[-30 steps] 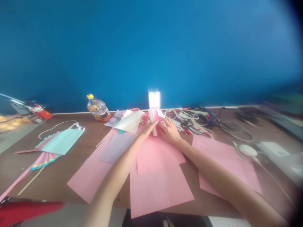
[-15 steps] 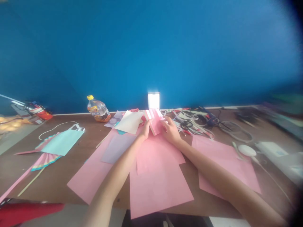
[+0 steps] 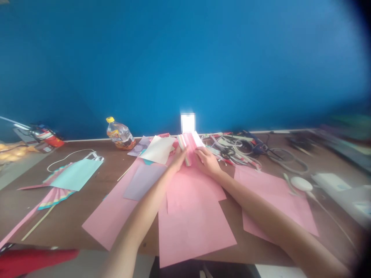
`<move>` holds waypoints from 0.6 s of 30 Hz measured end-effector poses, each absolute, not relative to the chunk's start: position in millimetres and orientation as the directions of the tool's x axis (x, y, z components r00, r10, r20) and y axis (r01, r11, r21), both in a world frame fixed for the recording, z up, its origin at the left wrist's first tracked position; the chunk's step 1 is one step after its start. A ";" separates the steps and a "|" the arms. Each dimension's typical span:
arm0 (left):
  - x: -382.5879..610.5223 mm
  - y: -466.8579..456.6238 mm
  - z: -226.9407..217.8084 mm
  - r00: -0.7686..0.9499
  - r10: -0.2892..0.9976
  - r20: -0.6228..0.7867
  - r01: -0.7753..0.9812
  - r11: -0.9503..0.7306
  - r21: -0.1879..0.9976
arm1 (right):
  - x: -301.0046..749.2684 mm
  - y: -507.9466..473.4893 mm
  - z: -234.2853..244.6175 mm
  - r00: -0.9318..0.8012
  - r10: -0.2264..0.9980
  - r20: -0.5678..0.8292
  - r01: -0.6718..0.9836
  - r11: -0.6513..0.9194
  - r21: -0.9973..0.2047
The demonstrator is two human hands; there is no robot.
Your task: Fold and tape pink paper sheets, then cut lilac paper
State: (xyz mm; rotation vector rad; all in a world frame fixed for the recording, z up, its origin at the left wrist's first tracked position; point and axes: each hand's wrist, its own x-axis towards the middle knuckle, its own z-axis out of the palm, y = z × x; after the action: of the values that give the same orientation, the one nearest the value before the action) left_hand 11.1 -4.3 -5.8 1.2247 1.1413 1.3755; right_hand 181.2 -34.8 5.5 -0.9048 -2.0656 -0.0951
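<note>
Between my two hands is a pleated pink paper [image 3: 190, 144] with pale and pink stripes, raised a little above the sheets. My left hand [image 3: 181, 157] is closed on its left edge. On the right side, my right hand [image 3: 206, 158] grips it with bent fingers. Beneath my hands and forearms lie large pink paper sheets [image 3: 194, 231]. A grey-purple sheet [image 3: 144, 181] and a cream sheet [image 3: 159, 149] lie left of my left hand. Right of my right forearm is another pink sheet [image 3: 278, 200].
On the left are a pale blue sheet [image 3: 78, 173] and a pleated paper fan [image 3: 55, 197]. A yellow-capped bottle [image 3: 120, 134] stands by the blue wall. Tangled cables [image 3: 237, 148] lie behind my right hand, with a white round device [image 3: 302, 184] at the right. A bright white rectangle [image 3: 188, 122] glows at the back.
The pleated paper has turned in my hands, so its multicoloured left edge now shows more. My left fingers have shifted slightly along it. The sheets around lie as before.
</note>
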 end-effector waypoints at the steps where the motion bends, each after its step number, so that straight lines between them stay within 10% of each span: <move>1: 11.0 -5.7 -4.5 -0.057 0.992 0.111 -0.050 -0.114 0.992 | 181.0 -35.8 6.9 -0.392 0.567 0.724 0.621 0.744 -0.247; 18: 17.0 -19.8 14.4 0.142 0.958 0.251 0.025 -0.256 0.966 | 180.7 -31.6 4.2 -0.322 0.595 0.737 0.672 0.691 -0.264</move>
State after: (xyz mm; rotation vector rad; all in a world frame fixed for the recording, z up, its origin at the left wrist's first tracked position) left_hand 17.0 -19.8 14.4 1.4901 1.0037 1.2671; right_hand 180.7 -31.6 4.2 -0.9725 -2.0235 -0.1123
